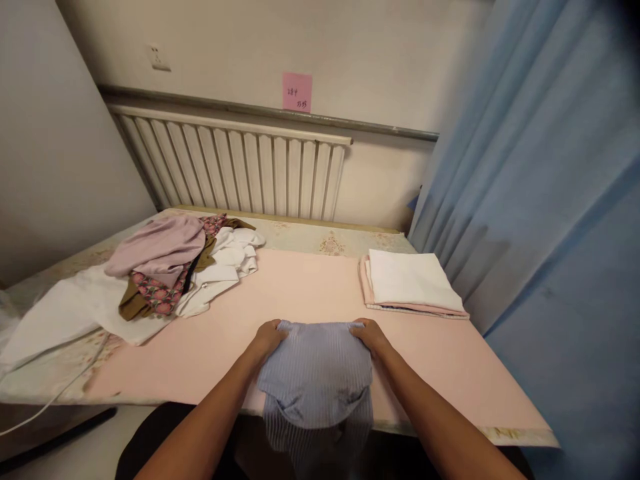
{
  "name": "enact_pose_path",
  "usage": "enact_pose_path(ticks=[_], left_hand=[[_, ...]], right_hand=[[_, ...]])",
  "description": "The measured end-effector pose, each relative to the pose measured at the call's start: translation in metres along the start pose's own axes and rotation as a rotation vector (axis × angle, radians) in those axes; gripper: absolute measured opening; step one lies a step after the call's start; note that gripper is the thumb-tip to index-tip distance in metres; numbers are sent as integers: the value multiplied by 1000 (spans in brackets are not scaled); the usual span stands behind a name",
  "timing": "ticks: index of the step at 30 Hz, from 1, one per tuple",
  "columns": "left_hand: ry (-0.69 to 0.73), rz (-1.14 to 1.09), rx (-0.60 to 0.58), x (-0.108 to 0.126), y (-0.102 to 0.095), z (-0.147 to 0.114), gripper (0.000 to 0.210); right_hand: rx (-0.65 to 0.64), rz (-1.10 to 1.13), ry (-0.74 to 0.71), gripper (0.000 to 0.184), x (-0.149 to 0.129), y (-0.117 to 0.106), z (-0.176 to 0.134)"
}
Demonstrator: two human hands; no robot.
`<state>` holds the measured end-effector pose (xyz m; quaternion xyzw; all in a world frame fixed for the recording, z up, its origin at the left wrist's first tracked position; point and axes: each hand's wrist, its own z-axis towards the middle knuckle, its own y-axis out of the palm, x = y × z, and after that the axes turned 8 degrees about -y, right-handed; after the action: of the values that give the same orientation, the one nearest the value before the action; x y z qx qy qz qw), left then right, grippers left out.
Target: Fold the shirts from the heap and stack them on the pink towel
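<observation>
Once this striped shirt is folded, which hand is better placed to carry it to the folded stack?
Probably the right hand: it grips the blue striped shirt's right corner, nearer the folded stack. The left hand sits toward the clothes pile.

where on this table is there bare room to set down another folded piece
The widest bare patch is the pink mat between the clothes pile and the folded stack, beyond the striped shirt that the left hand and right hand grip. Another lies right of the right hand, near the curtain. The left end is crowded.
</observation>
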<state>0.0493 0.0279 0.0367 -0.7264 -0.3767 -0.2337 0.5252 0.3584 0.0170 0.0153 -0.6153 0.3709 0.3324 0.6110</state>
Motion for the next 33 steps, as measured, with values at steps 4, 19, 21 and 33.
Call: enact_pose_path(ticks=[4, 19, 21, 33], left_hand=[[59, 13, 48, 11, -16, 15, 9], [139, 231, 219, 78, -50, 162, 7], [130, 237, 240, 80, -48, 179, 9], [-16, 78, 253, 34, -35, 155, 38]], right_hand=[[25, -11, -44, 20, -11, -14, 24], [148, -250, -144, 16, -57, -14, 187], [164, -262, -130, 18, -54, -10, 204], [275, -90, -2, 54, -9, 7, 163]])
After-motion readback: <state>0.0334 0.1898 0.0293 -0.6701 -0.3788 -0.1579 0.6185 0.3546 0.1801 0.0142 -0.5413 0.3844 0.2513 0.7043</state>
